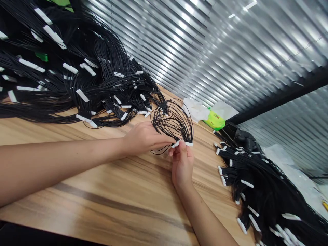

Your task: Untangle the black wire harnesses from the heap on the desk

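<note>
Both hands meet over the middle of the wooden table at a wire harness [176, 118], a loop of thin black wires with white connectors at its ends. My left hand [146, 137] comes from the left and is closed, its fingertips pinching the wires beside one white connector [175, 144]. From below, my right hand [182, 164] has its thumb pressed on the white connectors, fingers curled behind them. A second connector [189, 144] sticks out to the right of that thumb. The wires arch up and away from the hands.
A large heap of black wire harnesses [77, 82] with white connectors covers the table's far left. Another pile [263, 184] lies along the right. A green packet [215, 119] and white plastic [196, 110] sit at the back, before a corrugated metal wall [205, 51].
</note>
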`<state>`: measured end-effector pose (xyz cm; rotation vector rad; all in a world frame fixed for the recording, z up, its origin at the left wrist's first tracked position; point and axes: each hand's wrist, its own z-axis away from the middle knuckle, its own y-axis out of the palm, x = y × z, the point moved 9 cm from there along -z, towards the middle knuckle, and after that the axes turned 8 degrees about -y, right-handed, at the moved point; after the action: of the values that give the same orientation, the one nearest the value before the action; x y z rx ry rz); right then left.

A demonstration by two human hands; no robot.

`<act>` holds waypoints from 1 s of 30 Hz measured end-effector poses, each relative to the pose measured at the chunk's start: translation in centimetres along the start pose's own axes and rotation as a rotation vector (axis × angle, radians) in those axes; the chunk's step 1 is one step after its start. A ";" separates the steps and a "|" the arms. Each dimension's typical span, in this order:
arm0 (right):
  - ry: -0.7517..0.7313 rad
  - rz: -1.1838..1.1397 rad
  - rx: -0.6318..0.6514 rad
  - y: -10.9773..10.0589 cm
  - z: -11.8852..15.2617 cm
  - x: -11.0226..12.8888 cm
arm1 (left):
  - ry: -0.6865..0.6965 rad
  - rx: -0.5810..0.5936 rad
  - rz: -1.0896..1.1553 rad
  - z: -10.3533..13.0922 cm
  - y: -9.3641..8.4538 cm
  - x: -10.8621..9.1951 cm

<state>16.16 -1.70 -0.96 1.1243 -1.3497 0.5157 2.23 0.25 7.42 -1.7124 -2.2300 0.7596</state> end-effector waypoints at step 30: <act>-0.024 0.163 0.008 -0.1 0.0 -0.1 | -0.010 0.014 -0.162 -0.3 0.0 0.3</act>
<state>16.24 -1.70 -1.13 1.0347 -1.4691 0.6278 2.26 0.62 7.59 -1.5023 -2.3300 0.7455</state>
